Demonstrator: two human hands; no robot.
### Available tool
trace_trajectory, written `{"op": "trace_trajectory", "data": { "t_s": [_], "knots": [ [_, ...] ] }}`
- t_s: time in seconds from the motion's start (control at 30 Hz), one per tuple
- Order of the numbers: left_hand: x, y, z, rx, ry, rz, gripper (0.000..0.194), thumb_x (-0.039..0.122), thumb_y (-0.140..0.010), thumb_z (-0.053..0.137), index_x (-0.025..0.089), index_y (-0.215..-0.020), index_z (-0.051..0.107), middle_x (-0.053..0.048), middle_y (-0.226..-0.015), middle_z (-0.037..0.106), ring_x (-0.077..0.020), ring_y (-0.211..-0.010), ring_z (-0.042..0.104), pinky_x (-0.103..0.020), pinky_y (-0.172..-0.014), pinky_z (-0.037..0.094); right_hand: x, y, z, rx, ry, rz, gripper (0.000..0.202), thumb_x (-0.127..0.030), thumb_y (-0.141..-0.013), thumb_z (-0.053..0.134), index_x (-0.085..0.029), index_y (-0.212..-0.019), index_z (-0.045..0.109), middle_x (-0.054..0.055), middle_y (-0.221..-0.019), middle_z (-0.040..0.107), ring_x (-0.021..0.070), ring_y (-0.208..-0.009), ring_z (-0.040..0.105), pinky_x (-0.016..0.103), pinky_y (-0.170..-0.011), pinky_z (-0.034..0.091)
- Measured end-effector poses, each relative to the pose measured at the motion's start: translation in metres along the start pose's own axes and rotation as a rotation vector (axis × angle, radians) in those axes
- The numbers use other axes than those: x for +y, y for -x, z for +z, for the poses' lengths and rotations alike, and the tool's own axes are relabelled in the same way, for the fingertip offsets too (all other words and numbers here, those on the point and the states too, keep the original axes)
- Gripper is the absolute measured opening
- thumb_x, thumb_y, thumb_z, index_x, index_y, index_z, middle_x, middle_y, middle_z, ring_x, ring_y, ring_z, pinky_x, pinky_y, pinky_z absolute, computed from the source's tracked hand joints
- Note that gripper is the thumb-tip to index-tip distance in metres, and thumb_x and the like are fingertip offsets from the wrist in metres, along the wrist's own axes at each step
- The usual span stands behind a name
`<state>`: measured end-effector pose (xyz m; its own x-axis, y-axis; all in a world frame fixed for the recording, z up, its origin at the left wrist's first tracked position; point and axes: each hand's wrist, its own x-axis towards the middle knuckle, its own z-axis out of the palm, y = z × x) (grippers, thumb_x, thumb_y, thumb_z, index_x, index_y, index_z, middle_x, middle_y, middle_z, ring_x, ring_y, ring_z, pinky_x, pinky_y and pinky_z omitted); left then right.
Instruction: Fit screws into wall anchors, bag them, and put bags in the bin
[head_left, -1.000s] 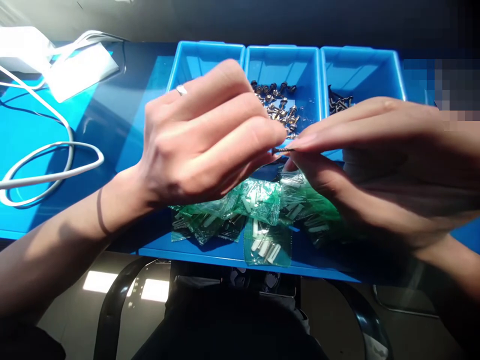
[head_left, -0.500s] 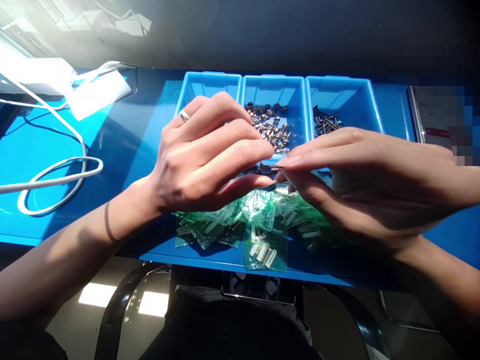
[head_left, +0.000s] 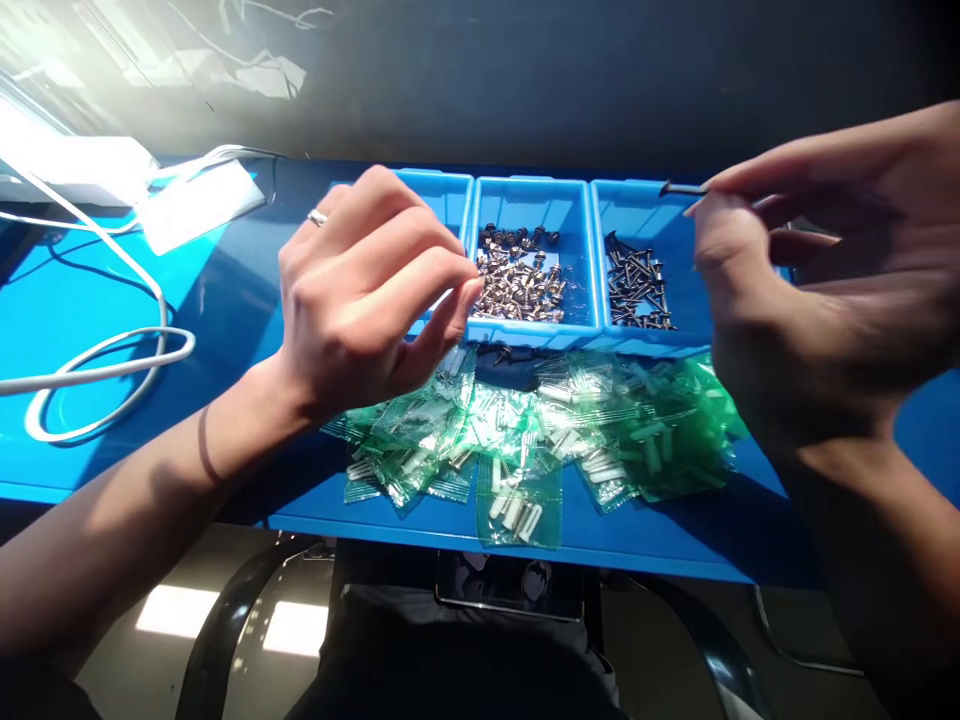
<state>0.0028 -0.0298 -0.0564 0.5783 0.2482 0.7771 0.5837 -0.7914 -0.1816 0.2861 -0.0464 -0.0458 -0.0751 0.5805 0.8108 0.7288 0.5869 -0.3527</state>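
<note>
Pinched between my right thumb and forefinger, a dark screw (head_left: 682, 189) points its head to the left, above the right-hand blue bin (head_left: 675, 340). My right hand (head_left: 832, 250) is raised on the right side. Over the left part of the bins, my left hand (head_left: 367, 290) is closed, thumb tip against forefinger; whether anything is in it is hidden. More dark screws (head_left: 637, 285) lie in the right bin. Shiny hex-head screws (head_left: 521, 280) fill part of the middle bin (head_left: 536, 332).
Green plastic packets (head_left: 517, 505) with white plugs and screws lie spread in front of the bins. A few loose dark screws (head_left: 504, 355) lie just before the middle bin. White cables (head_left: 161, 340) coil on the blue table (head_left: 240, 480) at left.
My right hand moved up and right, away from my left, carrying the screw. My left hand shifted slightly left and its thumb and forefinger came together.
</note>
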Motion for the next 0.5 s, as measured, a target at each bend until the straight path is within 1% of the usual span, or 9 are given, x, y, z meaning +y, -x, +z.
{"op": "trace_trajectory", "data": {
  "t_s": [0.03, 0.07, 0.1, 0.13, 0.2, 0.27, 0.3, 0.4, 0.5],
  "knots": [
    [-0.002, 0.001, 0.001, -0.013, -0.002, 0.002, 0.009, 0.021, -0.087, 0.073, 0.02, -0.094, 0.067, -0.003, -0.09, 0.077, -0.0227, -0.087, 0.069, -0.042, -0.074, 0.059, 0.004, -0.001, 0.002, 0.064, 0.046, 0.002, 0.012, -0.018, -0.09, 0.072, -0.019, -0.099, 0.08, 0.01, -0.089, 0.075, 0.0212, -0.068, 0.067, 0.035, -0.053, 0.044],
    [-0.003, 0.002, 0.002, -0.022, -0.006, 0.005, 0.008, 0.022, -0.088, 0.073, 0.02, -0.093, 0.066, -0.003, -0.089, 0.077, -0.0221, -0.085, 0.069, -0.041, -0.073, 0.059, 0.006, -0.001, 0.003, 0.038, 0.117, -0.019, 0.018, -0.019, -0.088, 0.073, -0.017, -0.106, 0.08, 0.012, -0.093, 0.076, 0.0199, -0.063, 0.064, 0.035, -0.051, 0.043],
    [-0.004, 0.002, 0.002, -0.025, -0.009, 0.008, 0.008, 0.023, -0.089, 0.072, 0.021, -0.093, 0.065, -0.003, -0.087, 0.076, -0.0216, -0.084, 0.069, -0.041, -0.072, 0.059, 0.005, 0.0, 0.003, -0.047, 0.198, -0.078, 0.029, -0.02, -0.091, 0.07, -0.014, -0.119, 0.077, 0.018, -0.111, 0.074, 0.0185, -0.063, 0.061, 0.037, -0.053, 0.044],
    [-0.005, 0.003, 0.002, -0.027, -0.012, 0.008, 0.009, 0.023, -0.089, 0.072, 0.021, -0.093, 0.065, -0.003, -0.087, 0.076, -0.0215, -0.084, 0.068, -0.041, -0.071, 0.058, 0.002, 0.001, 0.002, -0.125, 0.206, -0.154, 0.036, -0.019, -0.092, 0.069, -0.011, -0.127, 0.073, 0.022, -0.119, 0.072, 0.0192, -0.066, 0.062, 0.038, -0.056, 0.046],
    [-0.004, 0.003, 0.001, -0.045, -0.004, 0.005, 0.011, 0.021, -0.087, 0.074, 0.021, -0.094, 0.066, -0.004, -0.087, 0.076, -0.0214, -0.084, 0.068, -0.041, -0.072, 0.058, -0.009, 0.004, -0.001, -0.237, 0.163, -0.38, 0.035, -0.017, -0.093, 0.07, -0.01, -0.126, 0.073, 0.02, -0.113, 0.074, 0.0184, -0.07, 0.063, 0.036, -0.059, 0.048],
    [-0.001, 0.004, -0.002, -0.062, 0.005, -0.002, 0.014, 0.017, -0.085, 0.075, 0.02, -0.097, 0.067, -0.006, -0.088, 0.076, -0.0227, -0.086, 0.067, -0.043, -0.073, 0.057, -0.02, 0.009, -0.002, -0.34, 0.1, -0.604, 0.02, -0.013, -0.093, 0.071, -0.013, -0.112, 0.076, 0.01, -0.096, 0.078, 0.0151, -0.067, 0.065, 0.031, -0.053, 0.045],
    [0.0, 0.003, -0.003, -0.066, 0.007, 0.0, 0.015, 0.016, -0.085, 0.075, 0.019, -0.097, 0.067, -0.007, -0.089, 0.076, -0.0234, -0.087, 0.067, -0.043, -0.073, 0.056, -0.025, 0.012, -0.001, -0.398, 0.09, -0.68, 0.016, -0.011, -0.094, 0.069, -0.013, -0.108, 0.076, 0.007, -0.092, 0.079, 0.0138, -0.065, 0.066, 0.03, -0.049, 0.043],
    [0.002, 0.003, -0.006, -0.072, 0.009, -0.002, 0.014, 0.018, -0.085, 0.074, 0.019, -0.098, 0.068, -0.007, -0.089, 0.075, -0.024, -0.087, 0.068, -0.043, -0.074, 0.055, -0.033, 0.02, 0.004, -0.515, 0.178, -0.774, 0.024, -0.001, -0.097, 0.058, -0.01, -0.108, 0.077, 0.008, -0.1, 0.081, 0.0143, -0.067, 0.071, 0.031, -0.045, 0.037],
    [0.003, 0.004, -0.008, -0.078, 0.007, 0.023, 0.012, 0.021, -0.086, 0.073, 0.02, -0.097, 0.067, -0.005, -0.086, 0.074, -0.0224, -0.084, 0.068, -0.042, -0.075, 0.055, -0.033, 0.025, 0.01, -0.553, 0.322, -0.807, 0.031, 0.002, -0.097, 0.051, -0.012, -0.108, 0.077, 0.006, -0.098, 0.08, 0.0145, -0.07, 0.071, 0.03, -0.046, 0.036]
  ]
}}
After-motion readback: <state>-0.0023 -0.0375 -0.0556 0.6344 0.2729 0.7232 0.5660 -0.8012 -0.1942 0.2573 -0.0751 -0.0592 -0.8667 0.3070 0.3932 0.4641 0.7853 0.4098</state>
